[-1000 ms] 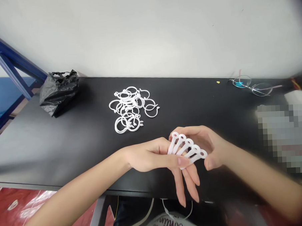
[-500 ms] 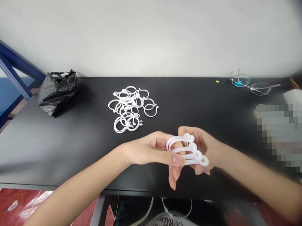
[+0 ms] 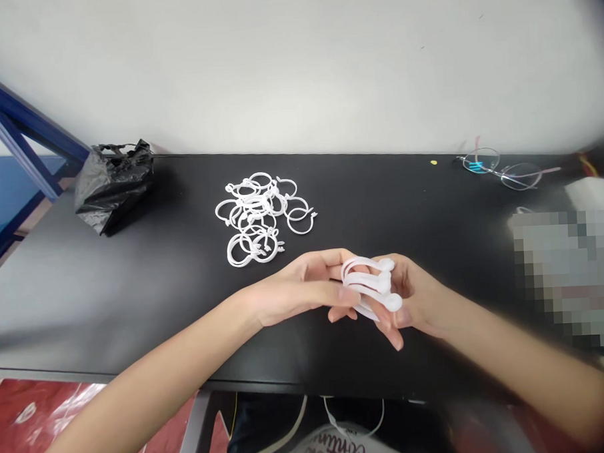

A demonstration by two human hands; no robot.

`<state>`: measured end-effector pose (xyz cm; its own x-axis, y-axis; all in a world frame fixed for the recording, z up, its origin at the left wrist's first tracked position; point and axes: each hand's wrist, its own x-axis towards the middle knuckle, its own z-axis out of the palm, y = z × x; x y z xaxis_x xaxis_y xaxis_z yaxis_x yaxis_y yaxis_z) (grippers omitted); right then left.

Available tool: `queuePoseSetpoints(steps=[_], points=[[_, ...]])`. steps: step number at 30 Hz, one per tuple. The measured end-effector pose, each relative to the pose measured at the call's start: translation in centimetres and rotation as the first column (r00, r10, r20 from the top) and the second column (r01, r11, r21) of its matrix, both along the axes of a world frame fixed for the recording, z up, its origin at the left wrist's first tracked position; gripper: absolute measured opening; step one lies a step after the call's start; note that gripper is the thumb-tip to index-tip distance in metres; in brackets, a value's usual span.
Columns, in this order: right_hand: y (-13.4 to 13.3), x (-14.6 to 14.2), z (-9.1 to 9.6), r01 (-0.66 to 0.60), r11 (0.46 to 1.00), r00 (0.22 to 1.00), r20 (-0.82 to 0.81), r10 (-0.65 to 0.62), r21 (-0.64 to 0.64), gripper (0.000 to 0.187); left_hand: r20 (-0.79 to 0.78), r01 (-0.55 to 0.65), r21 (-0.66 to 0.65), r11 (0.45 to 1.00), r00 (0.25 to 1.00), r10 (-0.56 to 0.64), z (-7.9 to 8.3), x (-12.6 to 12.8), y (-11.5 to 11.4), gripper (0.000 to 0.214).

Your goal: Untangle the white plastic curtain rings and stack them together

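Both my hands meet above the near part of the black table [image 3: 134, 274] and hold one bunch of white plastic rings [image 3: 372, 285]. My left hand [image 3: 297, 293] pinches the bunch from the left with thumb and fingers closed on it. My right hand [image 3: 415, 298] cups the bunch from the right, fingers curled under it. The rings lie stacked side by side with their round tabs pointing right. A loose pile of more white rings [image 3: 261, 215] lies on the table beyond my hands.
A crumpled black plastic bag [image 3: 113, 185] sits at the table's far left. A pair of glasses [image 3: 504, 167] lies at the far right by the wall, and a blurred-out patch [image 3: 569, 268] covers the right side. A blue frame [image 3: 17, 132] stands at the left.
The rings were fanned out upright between my hands; they are now turned sideways and gathered into a tight bunch. My left fingers have curled in from pointing down.
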<state>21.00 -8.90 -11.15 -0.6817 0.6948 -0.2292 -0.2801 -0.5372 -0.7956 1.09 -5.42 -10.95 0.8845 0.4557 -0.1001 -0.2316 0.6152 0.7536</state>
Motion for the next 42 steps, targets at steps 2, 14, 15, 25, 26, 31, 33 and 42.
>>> queuePoseSetpoints(steps=[2,14,15,25,26,31,33,42], points=[[-0.1,-0.2,0.1,0.018,1.0,1.0,0.009,-0.018,-0.011,0.032,-0.032,-0.001,0.064,0.998,0.999,0.003,0.2,0.0,-0.1,0.032],[-0.2,-0.1,0.3,0.148,0.976,0.975,0.139,-0.171,0.162,0.017,-0.216,-0.143,0.688,0.712,0.896,0.388,0.4,0.3,-1.1,0.01],[-0.3,-0.2,0.5,0.162,0.969,0.968,0.162,-0.193,0.189,0.018,-0.205,-0.129,0.784,0.608,0.869,0.449,0.3,0.3,-1.2,0.008],[-0.8,-1.1,0.5,0.033,0.982,0.984,0.168,-0.065,0.186,0.012,-0.181,0.224,0.975,0.017,0.743,0.644,-1.1,0.1,-1.0,0.015],[-0.7,-1.0,0.5,0.015,0.984,0.988,0.15,-0.043,0.179,0.012,-0.188,0.216,0.976,0.034,0.75,0.634,-1.1,0.0,-1.0,0.016],[-0.5,-0.8,0.2,-0.005,0.99,0.992,0.127,-0.013,0.141,0.023,-0.196,0.177,0.98,0.089,0.793,0.577,-1.4,-0.1,-1.0,0.025],[-0.5,-0.9,0.1,0.0,0.992,0.987,0.157,-0.02,0.129,0.026,-0.21,0.19,0.977,0.095,0.8,0.562,-1.5,-0.1,-1.1,0.028],[-1.5,-1.8,0.0,0.066,0.961,0.948,0.282,-0.144,0.269,0.023,-0.367,0.122,0.874,0.471,0.8,0.474,-0.9,0.3,-1.0,0.029]])
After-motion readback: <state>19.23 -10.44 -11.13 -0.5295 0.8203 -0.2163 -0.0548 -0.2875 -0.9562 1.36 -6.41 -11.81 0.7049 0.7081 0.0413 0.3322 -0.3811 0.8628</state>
